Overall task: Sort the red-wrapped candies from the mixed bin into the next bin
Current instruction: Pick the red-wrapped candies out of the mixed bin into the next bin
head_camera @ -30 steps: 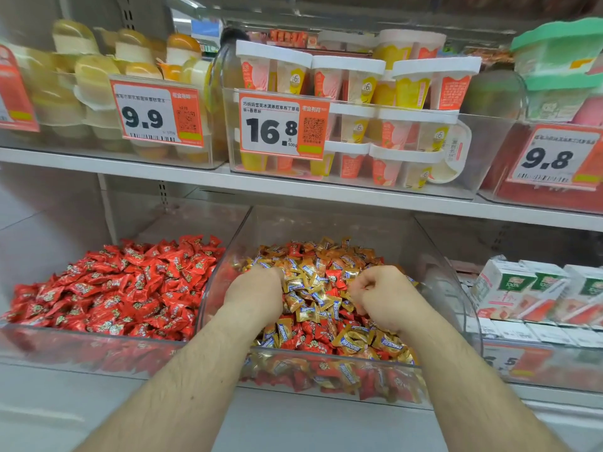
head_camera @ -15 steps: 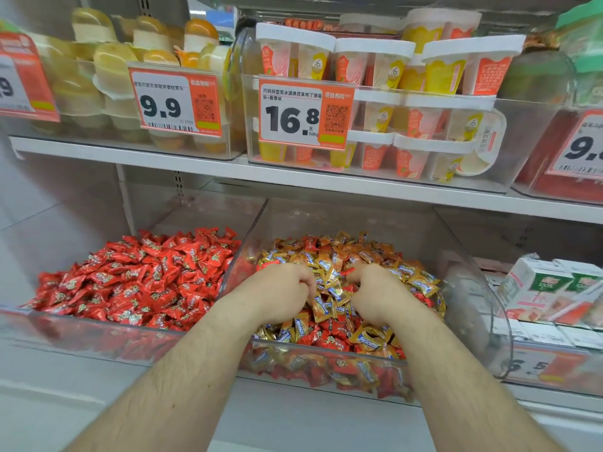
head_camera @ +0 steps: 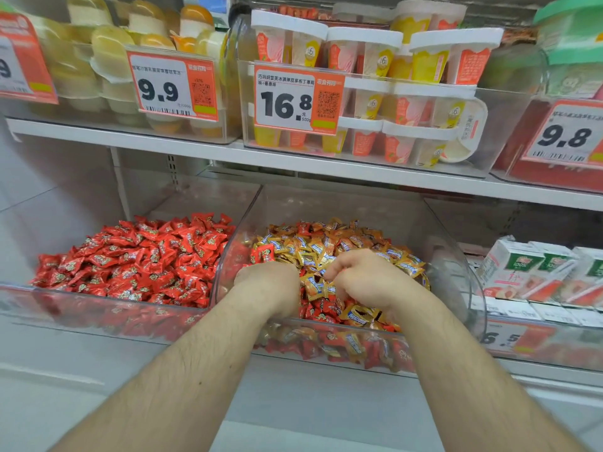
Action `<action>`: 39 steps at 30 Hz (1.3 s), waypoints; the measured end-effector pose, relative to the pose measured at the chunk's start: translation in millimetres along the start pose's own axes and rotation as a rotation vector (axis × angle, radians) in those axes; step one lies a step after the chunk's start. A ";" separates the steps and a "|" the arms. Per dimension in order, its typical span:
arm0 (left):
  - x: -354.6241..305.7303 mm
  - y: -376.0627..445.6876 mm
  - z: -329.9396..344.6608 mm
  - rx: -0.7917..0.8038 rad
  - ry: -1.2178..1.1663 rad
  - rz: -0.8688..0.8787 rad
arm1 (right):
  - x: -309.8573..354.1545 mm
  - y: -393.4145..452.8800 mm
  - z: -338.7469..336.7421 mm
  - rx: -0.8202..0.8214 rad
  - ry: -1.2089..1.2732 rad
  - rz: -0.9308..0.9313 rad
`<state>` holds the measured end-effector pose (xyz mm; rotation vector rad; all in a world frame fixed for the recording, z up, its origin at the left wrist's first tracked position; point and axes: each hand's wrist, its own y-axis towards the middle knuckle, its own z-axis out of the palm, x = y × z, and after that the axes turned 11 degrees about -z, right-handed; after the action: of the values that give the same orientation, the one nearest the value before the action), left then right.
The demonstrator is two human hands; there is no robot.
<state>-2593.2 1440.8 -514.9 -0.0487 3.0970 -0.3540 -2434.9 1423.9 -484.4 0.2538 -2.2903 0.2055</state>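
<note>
Both my hands are digging in the mixed bin (head_camera: 456, 272), the clear one on the lower shelf (head_camera: 326, 402). My left hand (head_camera: 269, 285) is curling down into the pile, though whether it is gripping anything I cannot tell. My right hand (head_camera: 365, 278) is curling its fingers (head_camera: 339, 272) among gold wrappers. Red-wrapped candies (head_camera: 321, 313) are lying between my wrists, and the next bin (head_camera: 98, 308) on the left is sitting full of red ones.

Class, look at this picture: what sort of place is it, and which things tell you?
Most likely a shop's snack aisle: price tags hang on the shelf, and clear bins hold loose wrapped candies.
</note>
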 end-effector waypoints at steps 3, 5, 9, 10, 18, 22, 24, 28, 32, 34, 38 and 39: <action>9.4 -0.1 -7.8 -0.034 -0.140 0.004 | -2.6 8.9 7.9 0.160 -0.229 -0.013; 16.8 -3.5 -15.2 -0.056 -0.308 0.020 | -6.0 17.0 14.3 0.236 -0.342 0.008; 22.2 -14.2 -23.2 -0.187 -0.604 0.063 | -5.4 28.0 31.2 0.284 -0.511 0.079; 22.7 -16.1 -23.7 -0.212 -0.659 0.071 | -5.2 30.1 35.3 0.285 -0.551 0.073; 44.5 -35.9 -33.5 -0.246 -1.124 0.167 | -0.8 20.3 15.0 0.038 -0.252 -0.012; 68.7 -43.1 -41.2 -0.223 -1.435 0.124 | 20.3 5.4 5.8 -0.219 0.412 -0.053; 82.4 -45.4 -42.6 -0.196 -1.549 0.075 | 33.7 -1.1 11.9 -0.196 0.569 -0.057; 115.8 -45.3 -39.8 -0.181 -1.559 -0.026 | 64.1 -11.0 30.4 -0.094 0.599 -0.098; 145.7 -44.2 -33.1 -0.219 -1.415 -0.112 | 102.4 -2.7 49.5 -0.067 0.388 -0.176; 157.4 -44.1 -28.0 -0.283 -1.254 -0.162 | 123.3 7.7 59.2 -0.068 0.243 -0.240; 169.2 -39.9 -19.0 -0.418 -0.941 -0.232 | 152.9 36.9 82.0 -0.063 -0.027 -0.323; 171.6 -37.0 -17.7 -0.435 -0.919 -0.242 | 157.3 43.3 87.1 -0.057 -0.060 -0.324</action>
<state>-2764.1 1403.0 -492.8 -0.4504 2.1890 0.2827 -2611.0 1427.5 -427.7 0.6010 -2.2715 -0.0343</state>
